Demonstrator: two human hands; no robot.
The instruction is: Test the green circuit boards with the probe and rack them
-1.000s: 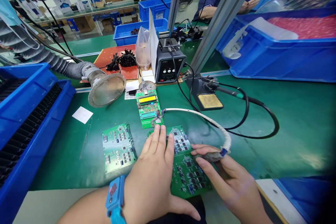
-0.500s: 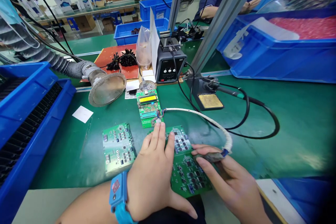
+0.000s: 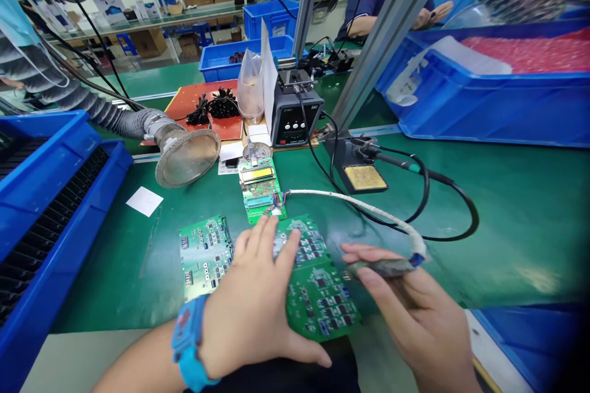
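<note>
My left hand (image 3: 258,301) lies flat with fingers spread on a green circuit board (image 3: 318,295) at the near edge of the green bench mat. A blue wrist strap (image 3: 187,344) sits on that arm. My right hand (image 3: 410,313) pinches a grey connector (image 3: 382,268) at the end of a white-wrapped cable (image 3: 359,206), held just right of the board. The cable runs back to a small green tester board with a yellow display (image 3: 260,187). A second green circuit board (image 3: 205,255) lies flat to the left of my left hand.
A fume hose with a funnel mouth (image 3: 187,156) hangs at left above a blue bin (image 3: 50,209). A soldering station (image 3: 295,116), an iron stand with sponge (image 3: 364,175) and looping black cord stand behind. A large blue crate (image 3: 483,98) is at right. Another person sits far back.
My left hand has slid the circuit board a little to the left and toward me. My right hand with the connector has lifted slightly and moved right, away from the board.
</note>
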